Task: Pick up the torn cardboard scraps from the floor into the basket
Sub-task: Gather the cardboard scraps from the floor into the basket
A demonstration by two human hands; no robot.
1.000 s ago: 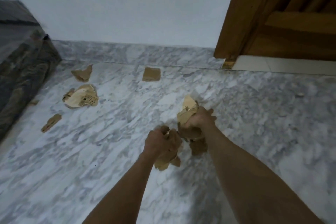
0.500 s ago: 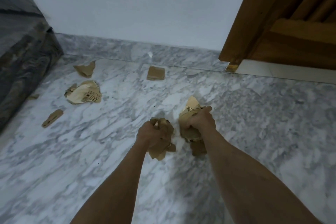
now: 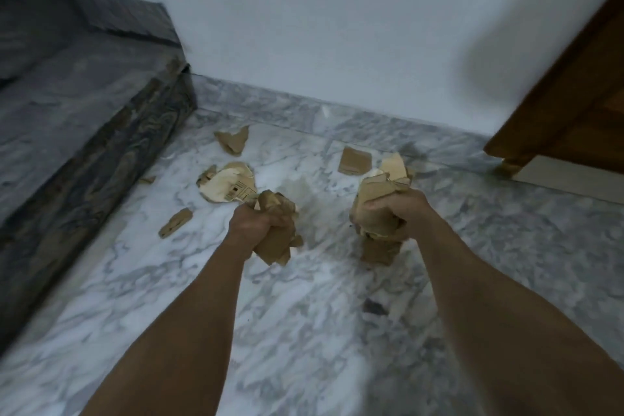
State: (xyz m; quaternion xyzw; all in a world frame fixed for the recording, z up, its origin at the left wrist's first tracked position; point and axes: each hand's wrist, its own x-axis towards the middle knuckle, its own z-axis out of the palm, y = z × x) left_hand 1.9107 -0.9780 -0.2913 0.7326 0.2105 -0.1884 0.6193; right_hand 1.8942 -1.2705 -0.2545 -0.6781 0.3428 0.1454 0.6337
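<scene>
Fingers, left hand (image 3: 260,230): curled tight round a crumpled wad of brown cardboard (image 3: 277,240), which sticks out above and below the fist.
Fingers, right hand (image 3: 401,213): wrapped round a larger bundle of torn cardboard (image 3: 378,203), with pale pieces standing up above the knuckles and more hanging below.
Position: both fists held above the marble floor (image 3: 304,331), apart from each other, forearms reaching in from the bottom edge.
Scraps on the floor, beyond the hands: a pale printed piece (image 3: 229,187) just past the left fist; a jagged brown piece (image 3: 234,142) near the skirting; a small squarish piece (image 3: 354,162) beside the top of the right bundle; a narrow strip (image 3: 175,222) to the left; a tiny bit (image 3: 147,180) by the dark patterned mattress (image 3: 84,132), too blurred to be sure of.
Surroundings: white wall, wooden door (image 3: 567,105) at right.
Basket: not in view.
Step in hand, as judged: gathering, both hands full.
Next move, as judged: carry both loads to the basket and let go over it, then come back for the five loose pieces; neither hand looks able to take more without dropping some.
</scene>
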